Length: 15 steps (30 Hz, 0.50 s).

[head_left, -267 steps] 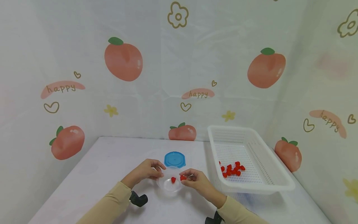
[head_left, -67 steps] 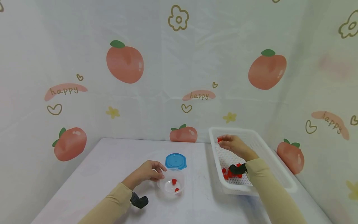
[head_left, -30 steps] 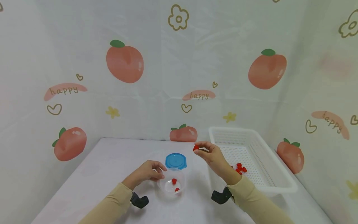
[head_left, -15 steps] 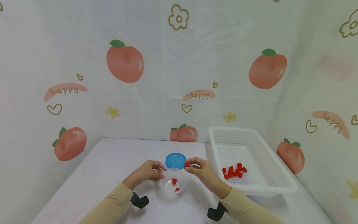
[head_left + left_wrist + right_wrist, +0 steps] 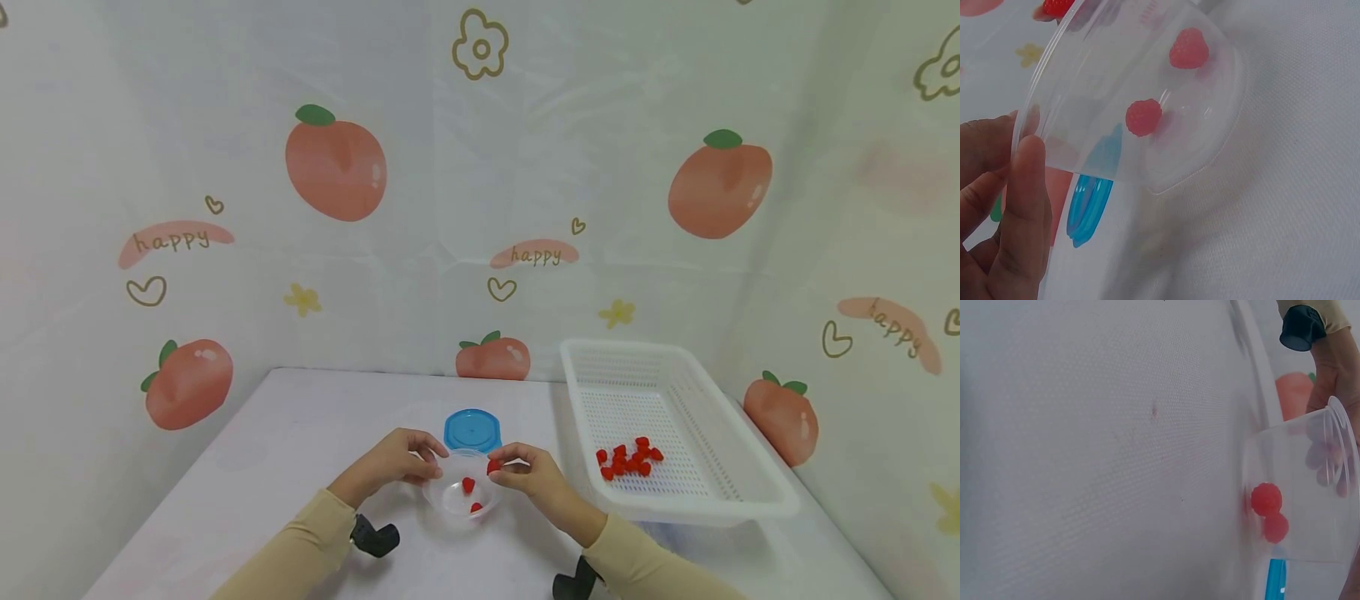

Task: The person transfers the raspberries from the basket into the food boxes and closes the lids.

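Note:
My left hand [image 5: 397, 462] pinches the left rim of a round clear plastic tub [image 5: 450, 506] on the table. In the left wrist view, the thumb [image 5: 1027, 181] lies against the tub wall. Two red raspberries [image 5: 1143, 117] lie inside the tub, also visible through its side in the right wrist view, one raspberry [image 5: 1266, 499] against the other. My right hand [image 5: 538, 482] pinches another raspberry [image 5: 493, 467] between thumb and fingers at the tub's right rim. That held raspberry [image 5: 1057, 7] is partly cut off in the left wrist view.
A blue lid [image 5: 472, 430] lies flat just behind the tub. To the right stands a white perforated basket [image 5: 720, 433] with several raspberries [image 5: 633, 460] near its front left. A printed cloth [image 5: 420, 292] hangs behind the table.
The tub has gone from one raspberry to two. My right hand has come from the basket with another raspberry, lowering it leftward to the tub rim. My left hand stays on the tub.

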Tool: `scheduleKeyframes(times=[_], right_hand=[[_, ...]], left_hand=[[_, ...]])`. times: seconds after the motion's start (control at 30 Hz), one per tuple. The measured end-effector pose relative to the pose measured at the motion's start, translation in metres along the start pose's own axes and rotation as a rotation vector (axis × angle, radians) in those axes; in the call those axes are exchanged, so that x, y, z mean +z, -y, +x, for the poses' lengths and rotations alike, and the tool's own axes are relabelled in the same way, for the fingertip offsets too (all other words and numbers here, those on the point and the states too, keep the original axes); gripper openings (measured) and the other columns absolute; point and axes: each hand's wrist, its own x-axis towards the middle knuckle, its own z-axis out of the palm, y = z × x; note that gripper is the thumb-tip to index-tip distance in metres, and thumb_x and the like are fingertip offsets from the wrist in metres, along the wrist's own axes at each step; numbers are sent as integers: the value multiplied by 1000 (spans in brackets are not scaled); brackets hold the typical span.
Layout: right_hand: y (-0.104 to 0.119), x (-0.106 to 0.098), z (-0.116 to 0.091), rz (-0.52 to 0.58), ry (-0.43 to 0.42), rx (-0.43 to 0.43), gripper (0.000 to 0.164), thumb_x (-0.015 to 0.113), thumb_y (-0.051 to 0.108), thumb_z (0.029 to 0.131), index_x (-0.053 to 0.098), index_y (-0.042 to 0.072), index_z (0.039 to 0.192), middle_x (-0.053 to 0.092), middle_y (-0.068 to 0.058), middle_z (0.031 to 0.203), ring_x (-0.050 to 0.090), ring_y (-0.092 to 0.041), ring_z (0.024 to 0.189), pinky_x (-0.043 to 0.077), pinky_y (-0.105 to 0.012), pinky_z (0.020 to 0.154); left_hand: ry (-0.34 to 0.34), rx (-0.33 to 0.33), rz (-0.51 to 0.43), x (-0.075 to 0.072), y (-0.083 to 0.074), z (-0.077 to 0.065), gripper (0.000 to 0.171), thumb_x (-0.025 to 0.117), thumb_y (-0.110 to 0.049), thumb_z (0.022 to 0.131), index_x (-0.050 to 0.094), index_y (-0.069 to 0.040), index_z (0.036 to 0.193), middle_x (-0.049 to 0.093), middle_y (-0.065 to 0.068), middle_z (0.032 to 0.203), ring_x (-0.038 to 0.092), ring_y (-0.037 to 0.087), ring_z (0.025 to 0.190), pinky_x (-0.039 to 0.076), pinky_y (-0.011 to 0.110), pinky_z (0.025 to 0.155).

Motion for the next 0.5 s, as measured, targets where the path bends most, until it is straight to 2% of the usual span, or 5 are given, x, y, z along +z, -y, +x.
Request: scheduleKeyframes(times=[0.5], right_hand=[[0, -1, 2, -46, 20, -9, 41, 74, 19, 85, 62, -6, 115, 68, -9, 105, 61, -15, 88, 56, -27, 84]], left_hand=[[4, -4, 3, 0, 1, 1, 25, 78, -13, 80, 70, -7, 103, 61, 6, 85, 58, 16, 68, 58, 28, 67]])
